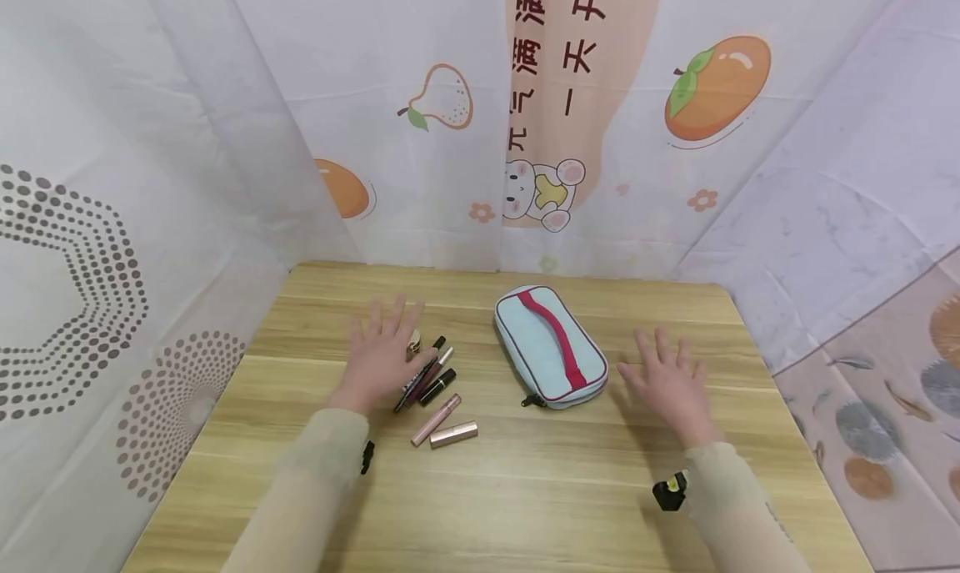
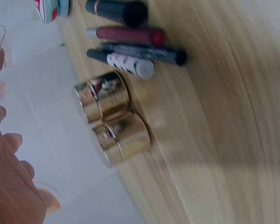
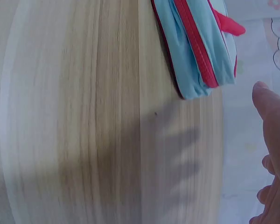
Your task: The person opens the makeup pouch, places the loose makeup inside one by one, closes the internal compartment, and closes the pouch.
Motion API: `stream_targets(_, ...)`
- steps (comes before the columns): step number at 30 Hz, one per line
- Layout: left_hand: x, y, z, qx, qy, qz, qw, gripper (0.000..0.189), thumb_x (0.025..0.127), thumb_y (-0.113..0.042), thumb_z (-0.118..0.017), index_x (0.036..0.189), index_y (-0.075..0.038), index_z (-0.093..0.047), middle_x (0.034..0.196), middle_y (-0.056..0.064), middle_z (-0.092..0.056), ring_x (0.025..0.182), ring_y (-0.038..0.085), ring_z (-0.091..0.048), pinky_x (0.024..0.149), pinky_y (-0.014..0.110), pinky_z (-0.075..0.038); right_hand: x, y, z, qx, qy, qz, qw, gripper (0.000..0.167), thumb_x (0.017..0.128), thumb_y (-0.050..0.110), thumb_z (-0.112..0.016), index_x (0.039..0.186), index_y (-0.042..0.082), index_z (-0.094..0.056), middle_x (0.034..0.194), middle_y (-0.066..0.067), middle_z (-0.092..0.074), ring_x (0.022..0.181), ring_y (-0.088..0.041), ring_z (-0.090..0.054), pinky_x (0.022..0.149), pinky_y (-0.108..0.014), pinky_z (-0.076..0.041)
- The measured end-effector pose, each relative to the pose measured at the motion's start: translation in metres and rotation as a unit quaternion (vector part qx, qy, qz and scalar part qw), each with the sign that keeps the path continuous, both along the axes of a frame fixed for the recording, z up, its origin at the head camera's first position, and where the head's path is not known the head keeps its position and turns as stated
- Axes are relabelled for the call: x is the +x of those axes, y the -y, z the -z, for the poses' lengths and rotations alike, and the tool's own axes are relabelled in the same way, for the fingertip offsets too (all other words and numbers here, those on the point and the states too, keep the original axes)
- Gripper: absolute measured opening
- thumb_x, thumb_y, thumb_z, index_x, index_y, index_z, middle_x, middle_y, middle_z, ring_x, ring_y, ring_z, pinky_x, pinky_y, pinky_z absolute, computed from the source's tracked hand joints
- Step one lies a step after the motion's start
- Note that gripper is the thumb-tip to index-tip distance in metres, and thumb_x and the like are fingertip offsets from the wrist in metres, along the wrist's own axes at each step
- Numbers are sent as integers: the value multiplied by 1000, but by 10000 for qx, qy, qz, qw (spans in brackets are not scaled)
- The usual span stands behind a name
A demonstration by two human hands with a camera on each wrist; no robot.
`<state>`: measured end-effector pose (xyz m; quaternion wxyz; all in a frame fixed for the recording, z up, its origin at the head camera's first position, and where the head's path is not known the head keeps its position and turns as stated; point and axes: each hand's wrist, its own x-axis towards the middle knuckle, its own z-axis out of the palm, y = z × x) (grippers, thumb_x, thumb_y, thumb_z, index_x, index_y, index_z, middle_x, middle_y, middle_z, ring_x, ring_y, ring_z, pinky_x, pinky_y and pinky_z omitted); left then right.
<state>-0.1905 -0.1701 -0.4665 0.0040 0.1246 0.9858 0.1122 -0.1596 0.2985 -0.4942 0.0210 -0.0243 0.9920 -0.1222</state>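
My left hand (image 1: 378, 360) hovers with fingers spread over a small group of cosmetics at the table's left. Two gold round containers (image 2: 123, 137) lie side by side, mostly hidden under that hand in the head view. Beside them are slim dark pens (image 2: 144, 52), a dark red lip gloss tube (image 2: 130, 36) and a black lipstick tube (image 1: 437, 387). Nearer the front lie a thin pink tube (image 1: 436, 420) and a rose-gold lipstick tube (image 1: 453, 434). My right hand (image 1: 671, 381), fingers spread, is held above the wood, right of a light blue zipped pouch (image 1: 536, 339).
The pouch has a red strap handle (image 1: 558, 339) across its top and a dark zipper pull (image 1: 533, 400) at its front corner. A wood-grain table (image 1: 525, 506) bears everything. Printed white curtains (image 1: 420, 181) hang behind the table and along both sides.
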Motion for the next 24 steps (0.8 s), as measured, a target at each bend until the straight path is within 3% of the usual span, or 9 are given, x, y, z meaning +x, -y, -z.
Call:
stream_targets(5, -4, -19, -1, 3, -37, 206, 9998, 83, 100, -67, -44, 165, -27, -14, 172, 7, -4, 156, 40, 9, 118, 74, 1, 0, 12, -3, 20, -97, -150, 9998, 79, 104, 60, -43, 164, 15, -18, 166, -28, -14, 147, -63, -3, 111, -82, -6)
stream_targets(11, -8, -40, 1, -12, -134, 610, 9980, 83, 100, -67, -44, 165, -26, -15, 172, 9, -9, 156, 43, 2, 117, 76, -8, -1, 29, -4, 90, -120, -360, 9992, 79, 102, 62, -45, 163, 16, -23, 166, -24, -19, 149, -58, -7, 114, -78, -8)
stream_targets(19, -10, -67, 7, -192, 120, 938, 9953, 80, 101, -65, -45, 165, -28, -14, 172, 1, 4, 156, 34, 13, 121, 66, 6, 4, 48, -2, 243, -214, -800, 9963, 79, 99, 57, -58, 162, 20, -29, 165, -23, -26, 149, -56, -15, 115, -77, -14)
stream_targets(24, -9, -81, 13, -93, 246, 1119, 9934, 79, 101, -61, -51, 165, -31, -15, 172, -1, 2, 155, 31, 17, 121, 64, 9, 5, 55, 2, 351, -259, -1026, 9938, 80, 98, 57, -59, 163, 21, -28, 166, -20, -26, 149, -56, -17, 116, -75, -16)
